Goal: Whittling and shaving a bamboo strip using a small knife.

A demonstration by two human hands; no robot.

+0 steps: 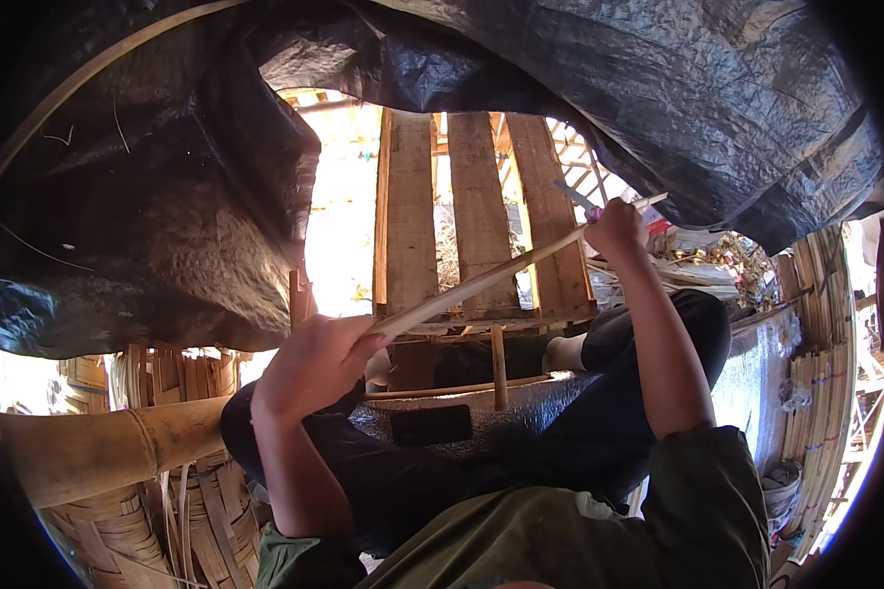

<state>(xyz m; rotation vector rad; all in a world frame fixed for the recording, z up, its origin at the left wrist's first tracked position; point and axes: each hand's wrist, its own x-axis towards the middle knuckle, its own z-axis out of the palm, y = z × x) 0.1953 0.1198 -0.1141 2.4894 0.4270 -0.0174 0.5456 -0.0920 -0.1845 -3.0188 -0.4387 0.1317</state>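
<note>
Under the black tarp (167,196), before the pallet (476,216), I hold a bamboo strip (481,280) across my lap: left hand (309,363) clamped on its near end, right hand (616,228) closed on strip and knife (575,196). A slipping blade could nick my fingers.
</note>
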